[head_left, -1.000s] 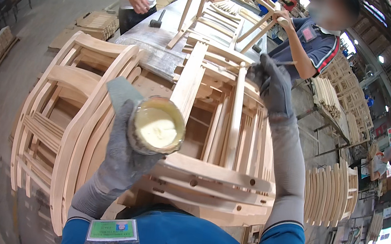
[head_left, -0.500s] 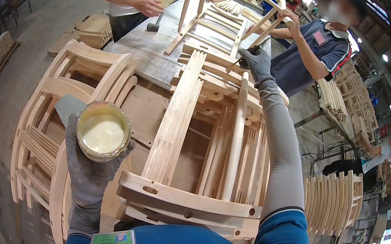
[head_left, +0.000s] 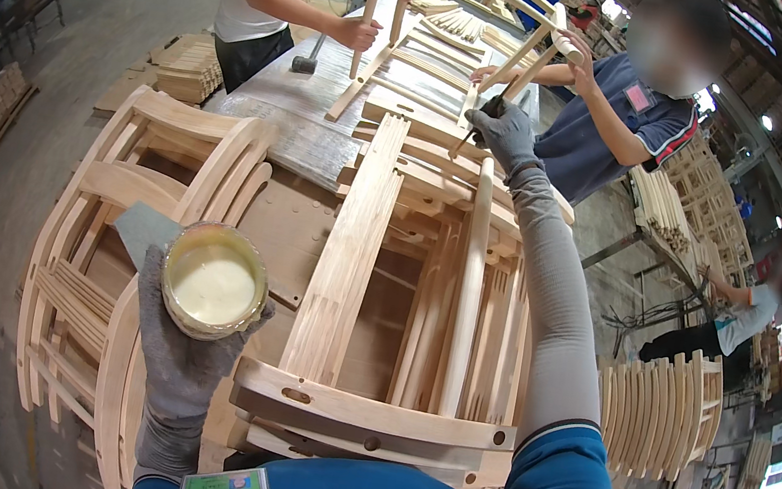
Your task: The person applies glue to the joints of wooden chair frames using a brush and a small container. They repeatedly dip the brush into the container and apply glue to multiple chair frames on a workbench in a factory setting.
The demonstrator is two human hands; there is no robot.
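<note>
My left hand (head_left: 184, 355), in a grey glove, is closed around a round jar (head_left: 188, 317) of cream-coloured liquid, low on the left. My gloved right hand (head_left: 508, 135) reaches far forward, fingers closed on a thin stick-like tool (head_left: 468, 141); whether it has bristles is too small to tell. Its tip is down by the far curved wooden rails (head_left: 420, 119). Between my arms lies a stack of pale wooden frame parts, with long flat strips (head_left: 344, 258) on top, a round rod (head_left: 468, 297) and a curved near rail (head_left: 366, 409).
Two people across the metal-covered table (head_left: 272, 126) hold a wooden chair frame (head_left: 525, 57). A mallet (head_left: 306, 62) rests near the table's left edge. More chair frames (head_left: 106, 187) stand at left. Curved slats (head_left: 654, 410) are stacked at right.
The white-shirted person's free hand has moved onto the chair frame's leg. My right hand with the thin tool has shifted slightly left. The jar sits a little further right and lower.
</note>
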